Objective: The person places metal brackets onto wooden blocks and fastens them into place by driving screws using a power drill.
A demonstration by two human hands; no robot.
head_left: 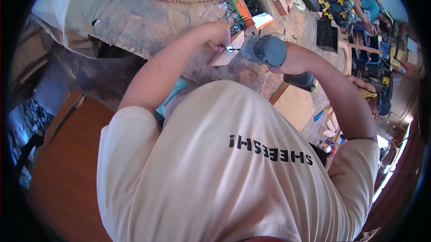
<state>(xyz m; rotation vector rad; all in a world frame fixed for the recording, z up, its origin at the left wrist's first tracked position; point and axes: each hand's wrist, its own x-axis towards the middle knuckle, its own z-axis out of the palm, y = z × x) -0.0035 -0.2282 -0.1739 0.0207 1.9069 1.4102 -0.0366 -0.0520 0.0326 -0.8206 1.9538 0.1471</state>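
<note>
driving a screw, prob. (too small to be sure): right hand (292,58) wrapped round the dark grey-and-black cordless drill (264,50), bit at the small shiny metal plate (229,48) on the pale reddish wooden block (224,57), on or just above the stained brown worktop (148,26). left hand (218,34) at plate, can't tell if fingers grip. next calls for steady push, bit in line w/ plate.

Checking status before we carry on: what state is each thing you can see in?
Left hand: fingers curled beside the metal plate
Right hand: closed around the cordless drill
Cordless drill: bit pointing at the plate; can't tell if spinning
Metal plate: against the wooden block
Wooden block: slanted in view
Cardboard box: open, black pieces inside
</note>
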